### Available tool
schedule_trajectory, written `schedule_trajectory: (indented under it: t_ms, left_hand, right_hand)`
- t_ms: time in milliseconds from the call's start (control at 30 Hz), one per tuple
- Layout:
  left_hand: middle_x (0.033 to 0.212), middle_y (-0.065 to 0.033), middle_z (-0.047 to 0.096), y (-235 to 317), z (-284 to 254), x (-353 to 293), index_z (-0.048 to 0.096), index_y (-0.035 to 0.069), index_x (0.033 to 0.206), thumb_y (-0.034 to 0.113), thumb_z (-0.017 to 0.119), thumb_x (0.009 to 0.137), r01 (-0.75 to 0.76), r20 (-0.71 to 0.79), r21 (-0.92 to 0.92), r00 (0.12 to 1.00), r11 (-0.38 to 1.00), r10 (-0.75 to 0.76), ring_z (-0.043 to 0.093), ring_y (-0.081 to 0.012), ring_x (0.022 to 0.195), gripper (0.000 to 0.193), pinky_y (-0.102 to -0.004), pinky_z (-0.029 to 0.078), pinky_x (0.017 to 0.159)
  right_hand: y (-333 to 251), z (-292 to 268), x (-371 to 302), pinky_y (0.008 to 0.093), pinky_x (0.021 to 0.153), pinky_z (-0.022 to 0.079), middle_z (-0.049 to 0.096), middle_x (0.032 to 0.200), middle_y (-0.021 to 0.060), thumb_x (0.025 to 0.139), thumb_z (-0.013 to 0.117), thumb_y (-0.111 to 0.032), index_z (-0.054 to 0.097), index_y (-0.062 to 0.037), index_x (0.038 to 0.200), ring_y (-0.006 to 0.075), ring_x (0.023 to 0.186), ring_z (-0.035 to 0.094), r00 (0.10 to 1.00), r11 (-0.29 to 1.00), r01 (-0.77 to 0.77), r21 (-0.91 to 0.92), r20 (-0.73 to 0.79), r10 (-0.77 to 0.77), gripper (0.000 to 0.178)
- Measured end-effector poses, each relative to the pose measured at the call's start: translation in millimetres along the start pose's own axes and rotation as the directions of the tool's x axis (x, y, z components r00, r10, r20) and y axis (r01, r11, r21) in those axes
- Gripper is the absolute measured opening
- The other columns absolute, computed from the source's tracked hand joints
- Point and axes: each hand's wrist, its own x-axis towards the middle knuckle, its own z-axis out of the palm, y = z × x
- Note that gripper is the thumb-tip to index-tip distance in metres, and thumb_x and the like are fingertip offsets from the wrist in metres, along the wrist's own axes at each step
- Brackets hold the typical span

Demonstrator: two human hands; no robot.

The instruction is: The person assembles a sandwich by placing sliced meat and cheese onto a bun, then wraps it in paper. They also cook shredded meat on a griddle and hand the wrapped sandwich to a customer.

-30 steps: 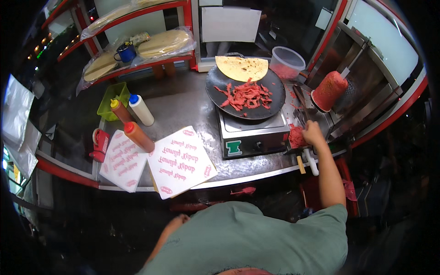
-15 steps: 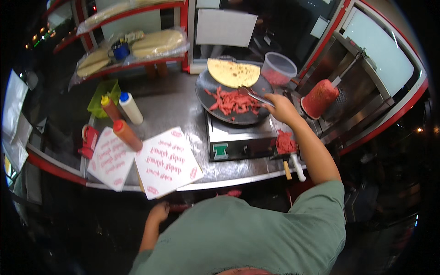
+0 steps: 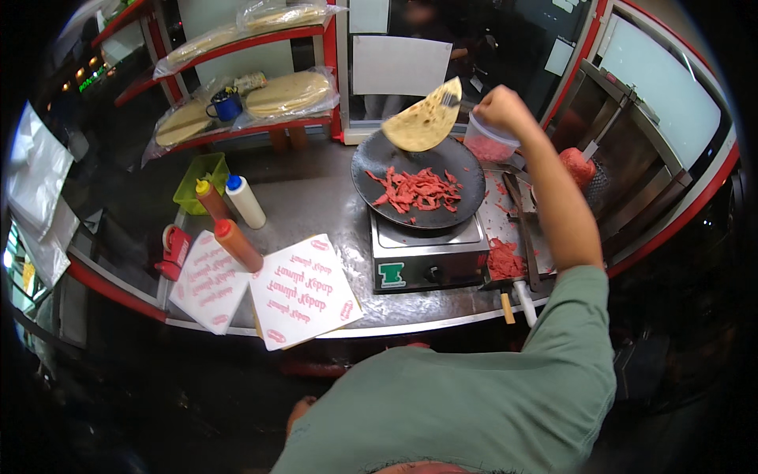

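Observation:
My right hand (image 3: 501, 109) is closed around metal tongs (image 3: 451, 99), whose tips grip the edge of a folded, browned flatbread (image 3: 420, 125). The bread hangs tilted above the far side of a round black pan (image 3: 377, 207). Strips of reddish meat (image 3: 421, 189) lie spread in that pan, which sits on a steel stove (image 3: 430, 261). Low beside my body, my left hand (image 3: 300, 409) shows only in part; its fingers are dark and hidden by my shirt.
Sauce bottles (image 3: 237, 245) and white printed wrapping papers (image 3: 306, 291) occupy the counter's left. Right of the stove are a meat tray (image 3: 504, 259), a long knife (image 3: 519, 229) and a meat cone (image 3: 577, 167). A clear tub (image 3: 491, 138) stands behind; bagged flatbreads (image 3: 290, 93) fill the shelves.
My right hand has risen with the tongs, lifting the flatbread off the pan's far edge and tilting it. My left hand has drawn in closer to my body, now largely covered.

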Motion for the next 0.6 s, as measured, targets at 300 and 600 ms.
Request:
schedule_trajectory:
  t_ms: [300,600]
  left_hand:
    - [0.114,-0.0128,0.072,-27,13,2,0.065,0.001,0.127,0.023,0.059,0.103,0.061,0.052,-0.046,0.997,0.997,-0.059,0.069,-0.0239,0.103,0.033,-0.0352,0.053,0.093]
    - [0.112,-0.0112,0.071,-19,19,9,0.064,0.001,0.127,0.022,0.059,0.104,0.062,0.037,-0.072,0.998,0.995,-0.060,0.068,-0.0221,0.102,0.032,-0.0343,0.053,0.092]
  right_hand:
    - [-129,10,18,0.0485,0.081,0.060,0.076,0.112,0.0191,0.086,0.072,-0.022,0.077,-0.0026,0.110,0.0373,0.097,0.075,0.949,0.947,0.155,-0.280,0.308,-0.064,0.030]
    - [-97,73,-45,0.0305,0.043,0.040,0.065,0.067,0.0048,0.101,0.067,-0.034,0.075,-0.0016,0.093,0.0112,0.048,0.051,0.815,0.771,-0.352,0.531,0.579,-0.026,0.035]
